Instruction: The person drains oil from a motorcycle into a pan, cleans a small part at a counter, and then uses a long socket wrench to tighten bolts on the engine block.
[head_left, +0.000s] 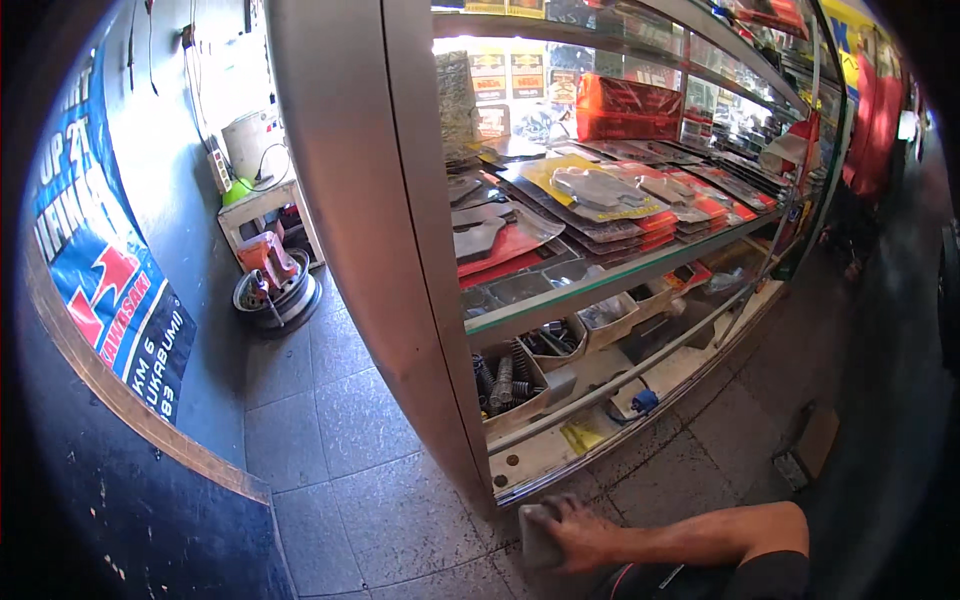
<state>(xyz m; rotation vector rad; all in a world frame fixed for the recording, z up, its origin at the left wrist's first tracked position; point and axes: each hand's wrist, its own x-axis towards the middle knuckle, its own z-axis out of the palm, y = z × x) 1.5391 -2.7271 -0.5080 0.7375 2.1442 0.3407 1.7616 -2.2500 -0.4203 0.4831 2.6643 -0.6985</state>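
Note:
Down at the lower middle, my right hand [568, 528] is closed round a dull grey, flattish object [535, 542], held low near the front bottom edge of a metal-framed display case [420, 300]; I cannot tell exactly what it is. My left hand is not in view. Inside the case, flat carded packs [615, 195] lie stacked on a glass shelf, one large yellow one on top. On the bottom level are cardboard boxes of springs and metal parts [500, 385] and a small blue part [645, 402].
On the left are a dark wooden partition [200, 495], a blue banner [115, 300], a white stand [250, 205] and a wheel rim [282, 310] on the tiled floor [365, 430]. A small cardboard box [812, 445] sits on the floor at the right.

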